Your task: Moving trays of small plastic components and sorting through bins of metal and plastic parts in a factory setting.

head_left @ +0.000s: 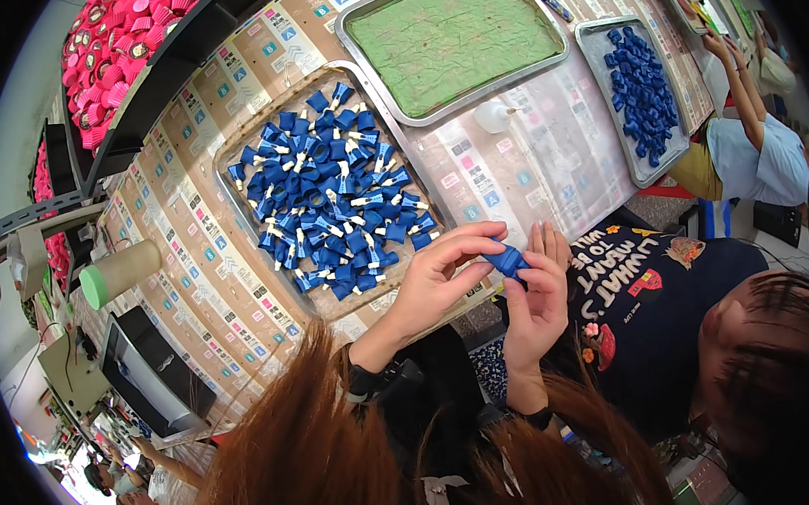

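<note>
A small blue moulded piece [507,262] is pinched between both my hands above the table's near edge. My left hand [444,276] grips its left end with thumb and fingers. From below, my right hand [537,311] has thumb and fingertips closed on its other end. Just beyond my right hand, more fingertips [548,242] show; whose they are I cannot tell. Left of my hands lies a metal tray [380,96] heaped with blue pieces [327,179] that have white plugs or tips.
Behind sits a tray with a green lining [457,39]. A white squeeze bottle [494,116] lies near it. Further right, another tray [626,29] holds plain blue pieces. A co-worker in a dark printed shirt [645,304] sits close on my right. Bins of pink parts [124,48] and a green-lidded container [122,273] stand left.
</note>
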`<state>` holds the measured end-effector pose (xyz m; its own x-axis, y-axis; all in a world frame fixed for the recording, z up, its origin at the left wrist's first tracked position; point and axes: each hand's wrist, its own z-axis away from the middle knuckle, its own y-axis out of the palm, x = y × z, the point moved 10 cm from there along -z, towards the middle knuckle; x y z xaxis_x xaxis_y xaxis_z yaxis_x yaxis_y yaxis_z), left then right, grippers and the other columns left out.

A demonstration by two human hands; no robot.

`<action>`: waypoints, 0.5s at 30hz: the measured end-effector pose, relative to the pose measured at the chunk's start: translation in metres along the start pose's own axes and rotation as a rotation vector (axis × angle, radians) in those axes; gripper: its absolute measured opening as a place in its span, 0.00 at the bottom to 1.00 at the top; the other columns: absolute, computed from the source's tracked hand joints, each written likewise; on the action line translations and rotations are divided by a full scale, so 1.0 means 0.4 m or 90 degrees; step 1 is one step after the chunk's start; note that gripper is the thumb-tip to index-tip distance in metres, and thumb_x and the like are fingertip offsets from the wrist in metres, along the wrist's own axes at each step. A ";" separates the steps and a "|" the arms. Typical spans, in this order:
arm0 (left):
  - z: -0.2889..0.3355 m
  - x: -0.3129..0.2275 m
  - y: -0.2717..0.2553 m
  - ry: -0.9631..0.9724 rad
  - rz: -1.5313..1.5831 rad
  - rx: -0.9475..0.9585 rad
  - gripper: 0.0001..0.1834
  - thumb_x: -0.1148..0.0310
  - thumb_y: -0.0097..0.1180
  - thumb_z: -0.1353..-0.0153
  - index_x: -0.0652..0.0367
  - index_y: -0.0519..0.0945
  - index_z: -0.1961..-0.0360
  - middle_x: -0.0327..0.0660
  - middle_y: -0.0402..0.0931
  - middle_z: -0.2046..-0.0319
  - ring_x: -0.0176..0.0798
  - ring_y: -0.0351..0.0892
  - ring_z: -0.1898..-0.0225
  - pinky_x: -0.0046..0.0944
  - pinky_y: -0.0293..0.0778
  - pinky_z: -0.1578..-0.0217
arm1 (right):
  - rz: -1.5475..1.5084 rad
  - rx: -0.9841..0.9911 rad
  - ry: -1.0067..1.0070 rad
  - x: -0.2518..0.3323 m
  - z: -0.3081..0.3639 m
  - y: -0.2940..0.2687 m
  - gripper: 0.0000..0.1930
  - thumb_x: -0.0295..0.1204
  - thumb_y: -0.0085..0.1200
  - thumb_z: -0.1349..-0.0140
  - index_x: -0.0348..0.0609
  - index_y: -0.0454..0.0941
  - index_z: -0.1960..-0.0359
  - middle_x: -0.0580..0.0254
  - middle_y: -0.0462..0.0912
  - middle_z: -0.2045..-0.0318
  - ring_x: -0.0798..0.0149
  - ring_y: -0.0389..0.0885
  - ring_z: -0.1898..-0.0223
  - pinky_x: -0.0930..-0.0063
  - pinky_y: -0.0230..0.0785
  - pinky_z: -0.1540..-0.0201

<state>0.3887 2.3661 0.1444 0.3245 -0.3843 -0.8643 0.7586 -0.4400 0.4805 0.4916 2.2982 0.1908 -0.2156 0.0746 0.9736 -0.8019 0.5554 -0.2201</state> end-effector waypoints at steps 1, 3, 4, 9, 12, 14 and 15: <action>0.001 -0.001 -0.002 -0.002 0.010 0.001 0.13 0.86 0.47 0.52 0.65 0.73 0.64 0.47 0.65 0.54 0.41 0.66 0.52 0.36 0.65 0.54 | 0.020 0.001 -0.016 0.006 0.002 0.002 0.11 0.15 0.52 0.56 0.36 0.69 0.69 0.55 0.69 0.62 0.63 0.68 0.58 0.74 0.62 0.55; 0.003 -0.003 -0.002 0.003 0.005 0.009 0.13 0.87 0.46 0.52 0.65 0.73 0.63 0.47 0.64 0.53 0.41 0.65 0.51 0.36 0.64 0.53 | 0.040 0.001 -0.031 0.011 0.006 0.004 0.11 0.15 0.53 0.56 0.36 0.69 0.69 0.55 0.69 0.62 0.63 0.68 0.58 0.74 0.62 0.56; 0.003 -0.004 0.000 0.008 0.003 0.018 0.14 0.87 0.45 0.52 0.65 0.72 0.62 0.48 0.63 0.52 0.41 0.65 0.51 0.37 0.63 0.52 | 0.051 -0.003 -0.038 0.014 0.007 0.002 0.11 0.14 0.53 0.57 0.36 0.69 0.70 0.55 0.69 0.62 0.62 0.69 0.59 0.74 0.63 0.56; 0.002 -0.002 0.005 -0.014 0.030 0.029 0.16 0.86 0.41 0.50 0.65 0.70 0.59 0.49 0.60 0.49 0.42 0.62 0.48 0.37 0.61 0.50 | 0.126 -0.010 -0.103 0.040 0.010 0.006 0.11 0.15 0.53 0.57 0.37 0.69 0.69 0.55 0.70 0.64 0.61 0.70 0.61 0.73 0.66 0.59; 0.002 -0.006 0.007 -0.028 0.037 0.034 0.18 0.86 0.39 0.50 0.65 0.69 0.56 0.49 0.57 0.47 0.43 0.61 0.47 0.38 0.59 0.49 | 0.151 -0.018 -0.132 0.049 0.014 0.011 0.11 0.15 0.53 0.57 0.37 0.69 0.70 0.55 0.71 0.66 0.60 0.72 0.63 0.72 0.67 0.60; 0.003 -0.011 0.003 -0.026 0.038 0.036 0.18 0.85 0.39 0.50 0.65 0.69 0.55 0.50 0.57 0.47 0.43 0.60 0.47 0.38 0.58 0.49 | 0.149 -0.026 -0.139 0.054 0.014 0.014 0.12 0.15 0.53 0.57 0.37 0.69 0.69 0.55 0.72 0.66 0.58 0.72 0.64 0.71 0.67 0.61; 0.003 -0.016 0.003 -0.022 0.034 0.039 0.19 0.85 0.38 0.50 0.66 0.68 0.55 0.50 0.57 0.47 0.43 0.61 0.47 0.38 0.58 0.49 | 0.148 -0.025 -0.139 0.056 0.013 0.015 0.12 0.15 0.53 0.57 0.37 0.69 0.69 0.55 0.72 0.66 0.58 0.72 0.64 0.71 0.67 0.61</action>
<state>0.3867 2.3670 0.1507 0.3434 -0.4359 -0.8319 0.7044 -0.4663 0.5351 0.4791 2.2988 0.2109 -0.5090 0.0259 0.8604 -0.6957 0.5762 -0.4290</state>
